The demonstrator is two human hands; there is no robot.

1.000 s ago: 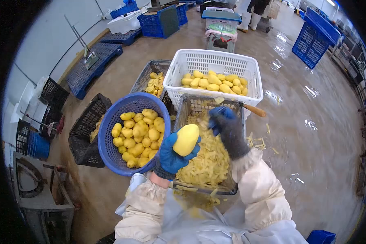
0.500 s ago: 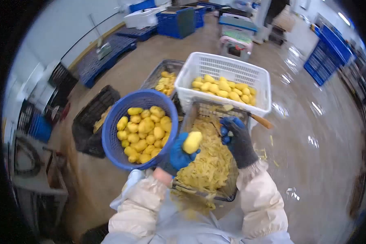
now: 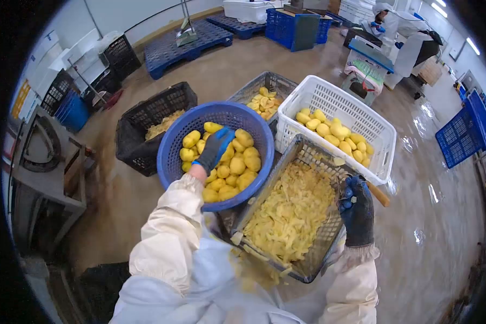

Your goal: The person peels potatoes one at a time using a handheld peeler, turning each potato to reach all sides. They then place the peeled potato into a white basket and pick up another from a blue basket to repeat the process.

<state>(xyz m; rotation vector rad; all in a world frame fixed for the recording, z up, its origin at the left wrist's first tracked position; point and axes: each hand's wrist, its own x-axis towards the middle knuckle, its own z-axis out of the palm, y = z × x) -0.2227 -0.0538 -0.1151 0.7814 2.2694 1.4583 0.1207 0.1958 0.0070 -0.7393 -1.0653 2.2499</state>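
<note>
In the head view, picking from the smooth yellow potatoes goes best with fingertips around just one. The blue-and-black-gloved left hand reaches palm-down into the round blue plastic basket, at ten o'clock from the dark plastic crate, grip hidden; at three o'clock, the right hand has curled fingers, contents unclear.

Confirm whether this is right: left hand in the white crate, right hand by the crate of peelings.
The head view shows the left hand in the blue basket, not the white crate; the right hand is by the crate of peelings.
</note>
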